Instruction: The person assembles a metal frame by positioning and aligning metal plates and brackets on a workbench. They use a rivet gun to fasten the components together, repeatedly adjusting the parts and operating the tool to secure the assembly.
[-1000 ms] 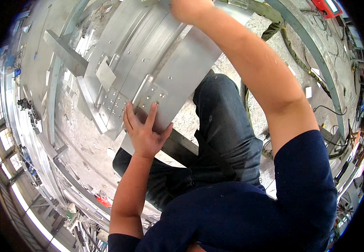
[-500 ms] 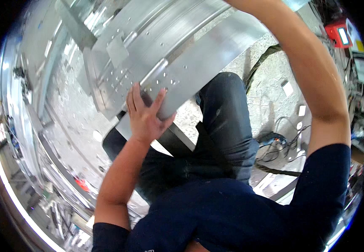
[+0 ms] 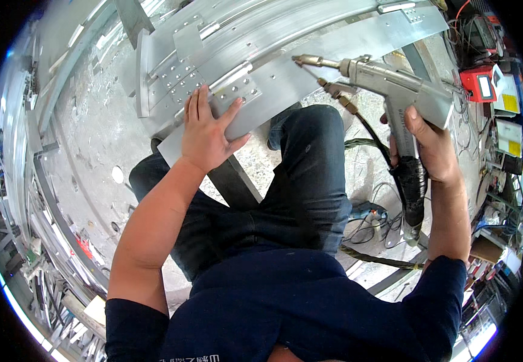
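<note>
We take this for a metalworking workshop: under the left fingers (image 3: 200,102) lies a broad metal panel (image 3: 273,87), and the right fingers (image 3: 416,120) wrap a gun-shaped metal tool (image 3: 373,75). Well left of the left fingers, we see long metal pieces (image 3: 47,301) over a scuffed floor (image 3: 92,145); beyond the right fingers sits a red equipment box (image 3: 477,84), with cables (image 3: 373,226) trailing below them.

Metal panel (image 3: 285,87): far side cut off by the top edge; surface under the left hand (image 3: 209,136) hidden. Right of the panel, some fingers of the right hand (image 3: 433,142) disappear behind the gun-shaped tool (image 3: 373,75). Tool tip over panel: contact cannot be told.
</note>
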Tool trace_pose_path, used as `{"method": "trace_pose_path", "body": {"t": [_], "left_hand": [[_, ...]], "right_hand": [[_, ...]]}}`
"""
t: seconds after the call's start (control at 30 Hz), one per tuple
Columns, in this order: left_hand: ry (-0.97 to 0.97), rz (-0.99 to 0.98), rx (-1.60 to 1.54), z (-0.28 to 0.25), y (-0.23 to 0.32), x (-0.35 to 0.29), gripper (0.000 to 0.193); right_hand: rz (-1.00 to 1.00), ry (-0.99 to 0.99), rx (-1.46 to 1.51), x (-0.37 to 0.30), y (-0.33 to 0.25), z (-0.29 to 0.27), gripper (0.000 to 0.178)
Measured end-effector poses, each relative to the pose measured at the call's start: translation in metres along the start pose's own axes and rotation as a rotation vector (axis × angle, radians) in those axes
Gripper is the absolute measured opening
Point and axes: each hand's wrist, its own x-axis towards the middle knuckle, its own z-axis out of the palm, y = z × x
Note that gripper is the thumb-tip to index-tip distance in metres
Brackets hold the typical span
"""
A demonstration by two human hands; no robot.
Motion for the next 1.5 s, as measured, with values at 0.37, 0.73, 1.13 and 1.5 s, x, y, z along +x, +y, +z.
{"method": "trace_pose_path", "body": {"t": [0.37,0.73,1.13,1.5], "left_hand": [[0.013,0.026,0.007,-0.002,0.002,0.001,0.072],[-0.02,0.002,-0.023,-0.002,0.0,-0.001,0.07],[-0.066,-0.017,-0.06,-0.003,0.0,0.002,0.072],[-0.019,-0.002,-0.022,-0.003,0.0,0.003,0.072]], "right_hand": [[0.167,-0.174,-0.024,0.041,0.019,0.03,0.055],[0.257,-0.174,-0.011,0.06,0.025,0.037,0.053],[0.238,-0.105,-0.095,0.064,0.021,0.04,0.057],[0.277,-0.123,-0.068,0.062,0.018,0.036,0.057]]}}
